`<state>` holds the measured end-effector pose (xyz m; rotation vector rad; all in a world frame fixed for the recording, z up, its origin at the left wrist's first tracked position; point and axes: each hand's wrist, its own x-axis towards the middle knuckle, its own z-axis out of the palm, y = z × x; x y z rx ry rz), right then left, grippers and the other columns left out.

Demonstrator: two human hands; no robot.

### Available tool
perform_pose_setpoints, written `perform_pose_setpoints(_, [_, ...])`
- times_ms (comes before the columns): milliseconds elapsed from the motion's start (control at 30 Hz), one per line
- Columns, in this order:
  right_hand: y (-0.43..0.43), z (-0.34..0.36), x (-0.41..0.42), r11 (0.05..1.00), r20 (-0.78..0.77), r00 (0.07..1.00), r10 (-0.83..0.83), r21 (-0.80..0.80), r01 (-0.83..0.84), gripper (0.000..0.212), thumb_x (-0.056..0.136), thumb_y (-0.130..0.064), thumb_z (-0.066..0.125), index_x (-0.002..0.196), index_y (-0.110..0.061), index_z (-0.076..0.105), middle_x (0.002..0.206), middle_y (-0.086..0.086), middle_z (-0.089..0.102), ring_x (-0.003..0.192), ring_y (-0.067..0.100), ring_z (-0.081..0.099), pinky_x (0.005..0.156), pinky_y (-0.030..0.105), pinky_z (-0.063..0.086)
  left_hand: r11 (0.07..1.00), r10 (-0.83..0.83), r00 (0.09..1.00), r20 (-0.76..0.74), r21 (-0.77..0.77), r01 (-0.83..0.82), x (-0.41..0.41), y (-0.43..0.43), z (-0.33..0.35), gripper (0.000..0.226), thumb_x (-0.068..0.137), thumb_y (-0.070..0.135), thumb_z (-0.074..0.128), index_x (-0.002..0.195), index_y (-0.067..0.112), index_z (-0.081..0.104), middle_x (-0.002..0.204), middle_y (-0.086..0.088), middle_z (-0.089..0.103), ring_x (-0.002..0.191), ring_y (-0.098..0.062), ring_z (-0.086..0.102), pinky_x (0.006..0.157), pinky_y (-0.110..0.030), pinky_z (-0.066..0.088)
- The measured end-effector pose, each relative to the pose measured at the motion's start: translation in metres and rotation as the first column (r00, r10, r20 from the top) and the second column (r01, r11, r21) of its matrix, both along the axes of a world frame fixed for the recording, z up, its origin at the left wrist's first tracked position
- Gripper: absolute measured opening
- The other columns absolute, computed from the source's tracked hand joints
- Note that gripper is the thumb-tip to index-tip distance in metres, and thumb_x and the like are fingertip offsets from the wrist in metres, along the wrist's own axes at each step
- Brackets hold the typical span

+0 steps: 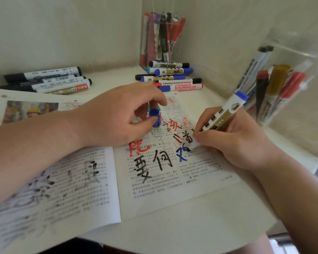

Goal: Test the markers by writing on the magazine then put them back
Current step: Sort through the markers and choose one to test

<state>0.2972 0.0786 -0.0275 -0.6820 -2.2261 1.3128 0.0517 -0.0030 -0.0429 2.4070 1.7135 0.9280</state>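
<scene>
Right hand: the right hand (237,142) is gripping the blue marker (226,114). The thumb and the curled fingers are pinching around the lower part of the barrel.
Blue marker: it is leaning tilted, with its blue back end pointing up and to the right. Its tip is touching the right page, just beside a blue character (182,153).
Left hand: the left hand (121,116) is hovering over the upper part of the right page. The thumb and the bent fingers are pinching the blue cap (155,119). I cannot tell whether the cap is touching the paper.
Left forearm: it is lying across the left page.
Magazine: the magazine (154,189) is lying open and flat on the white table (191,235). Its right page is carrying big black characters (151,165) and red characters (138,147).
Back corner: a clear holder (160,39) is standing upright there with markers inside, and a pile of markers (173,76) is lying just in front of it.
Left side: a group of markers (50,81) is lying beside the top edge of the magazine.
Right side: a clear plastic bag (292,79) is leaning against the wall, with several markers inside.
</scene>
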Motion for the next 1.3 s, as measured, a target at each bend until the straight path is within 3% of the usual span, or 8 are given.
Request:
perform_pose_setpoints(233, [-0.001, -0.001, 0.004, 0.988, -0.05, 0.993, 0.108, -0.105, -0.113, 0.003, 0.078, -0.001, 0.068, 0.077, 0.001, 0.066, 0.058, -0.009, 0.064, 0.054, 0.001, 0.06, 0.053, 0.011, 0.044, 0.998, 0.023, 0.994, -0.11, -0.052, -0.029, -0.004, 0.006, -0.004, 0.02, 0.088, 0.039, 0.059, 0.104, 0.03, 0.066, 0.091, 0.021, 0.057, 0.084, 0.0, 0.054, 0.076, -0.024, 0.044])
perform_pose_setpoints(400, [-0.001, -0.003, 0.001, 0.993, -0.019, 0.995, 0.098, -0.069, -0.1, 0.02, 0.087, 0.009, 0.069, 0.077, -0.007, 0.066, 0.062, -0.012, 0.069, 0.058, 0.001, 0.065, 0.057, 0.012, 0.048, 0.995, 0.085, 0.991, -0.1, -0.038, -0.089, -0.002, 0.002, -0.003, 0.018, 0.084, 0.035, 0.069, 0.095, 0.03, 0.056, 0.084, 0.019, 0.057, 0.084, -0.002, 0.054, 0.069, -0.015, 0.039])
perform_pose_setpoints(667, [0.002, -0.004, 0.001, 0.996, -0.067, 0.995, -0.073, -0.062, 0.069, 0.019, 0.087, 0.009, 0.069, 0.075, -0.004, 0.064, 0.048, -0.01, 0.057, 0.044, 0.002, 0.053, 0.047, 0.008, 0.038, 0.995, -0.029, 0.979, -0.201, -0.098, 0.009, -0.003, 0.006, -0.002, 0.036, 0.094, 0.041, 0.047, 0.125, 0.034, 0.065, 0.09, 0.04, 0.041, 0.092, 0.016, 0.044, 0.082, -0.008, 0.03])
perform_pose_setpoints(767, [0.003, -0.006, 0.0, 0.985, -0.157, 0.98, -0.122, -0.142, 0.1, 0.011, 0.087, 0.004, 0.07, 0.078, -0.001, 0.064, 0.048, -0.006, 0.055, 0.043, 0.004, 0.05, 0.045, 0.01, 0.037, 0.998, -0.022, 0.999, -0.043, -0.053, 0.02, -0.002, 0.004, -0.001, 0.027, 0.098, 0.036, 0.048, 0.117, 0.03, 0.066, 0.094, 0.03, 0.051, 0.093, 0.01, 0.051, 0.081, -0.007, 0.035])
perform_pose_setpoints(833, [0.004, -0.001, -0.004, 0.981, -0.203, 0.97, -0.135, -0.163, 0.103, 0.009, 0.087, 0.001, 0.07, 0.08, -0.003, 0.067, 0.048, -0.002, 0.052, 0.043, 0.012, 0.046, 0.044, 0.017, 0.036, 1.0, 0.01, 0.977, 0.213, 0.0, -0.011, 0.002, 0.0, 0.002, 0.011, 0.096, 0.033, 0.058, 0.105, 0.027, 0.06, 0.092, 0.016, 0.062, 0.086, -0.008, 0.059, 0.078, -0.026, 0.048])
perform_pose_setpoints(967, [0.007, 0.027, -0.024, 0.993, -0.272, 0.959, -0.073, -0.104, 0.046, 0.007, 0.073, -0.019, 0.076, 0.079, -0.018, 0.073, 0.054, 0.007, 0.044, 0.053, 0.026, 0.032, 0.048, 0.024, 0.025, 0.995, 0.095, 0.793, 0.602, -0.034, -0.094, 0.002, 0.0, 0.009, 0.028, 0.086, 0.01, 0.078, 0.082, 0.018, 0.051, 0.093, 0.002, 0.074, 0.087, -0.018, 0.072, 0.081, -0.038, 0.059])
perform_pose_setpoints(1100, [0.023, 0.056, -0.068, 0.97, -0.412, 0.887, -0.21, -0.201, 0.137, 0.007, 0.07, -0.007, 0.062, 0.071, -0.011, 0.056, 0.054, 0.004, 0.041, 0.048, 0.016, 0.033, 0.044, 0.018, 0.025, 0.988, 0.155, 0.668, 0.728, -0.112, -0.108, -0.003, 0.004, 0.013, 0.031, 0.078, -0.006, 0.079, 0.085, 0.012, 0.055, 0.086, 0.005, 0.074, 0.083, -0.008, 0.074, 0.075, -0.02, 0.057])
perform_pose_setpoints(1300, [0.041, 0.028, -0.097, 0.934, -0.449, 0.836, -0.315, -0.304, 0.189, 0.017, 0.07, -0.008, 0.056, 0.061, -0.01, 0.042, 0.055, 0.005, 0.032, 0.049, 0.017, 0.022, 0.041, 0.021, 0.021, 0.987, 0.158, 0.593, 0.789, -0.102, -0.127, -0.01, 0.007, 0.013, 0.03, 0.079, -0.005, 0.078, 0.089, 0.015, 0.058, 0.084, 0.005, 0.076, 0.087, -0.027, 0.076, 0.092, -0.055, 0.056])
